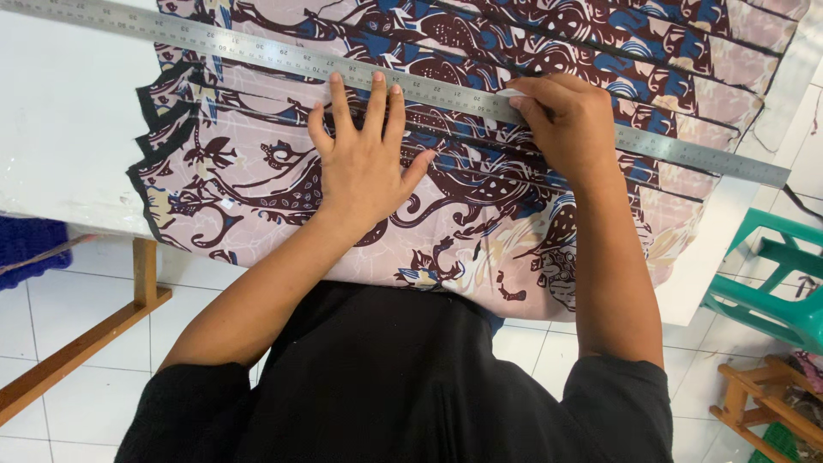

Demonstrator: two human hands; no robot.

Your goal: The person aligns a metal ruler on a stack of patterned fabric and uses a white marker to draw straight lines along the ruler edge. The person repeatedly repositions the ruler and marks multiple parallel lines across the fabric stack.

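A patterned cloth point(480, 214) in pale pink, dark brown and blue lies in folds on a white table point(60, 129). A long metal ruler point(283, 58) runs slantwise across it from the top left to the right. My left hand point(364, 163) lies flat on the cloth, fingers spread, with the fingertips at the ruler's near edge. My right hand point(570, 124) is curled at the ruler's edge and pinches a small pale piece, perhaps chalk, against the cloth.
A green plastic stool point(771, 274) stands on the tiled floor at the right, above a small wooden stool point(763, 403). A wooden table brace point(94, 330) slants at the lower left. Something blue and knitted point(26, 244) sits at the left edge.
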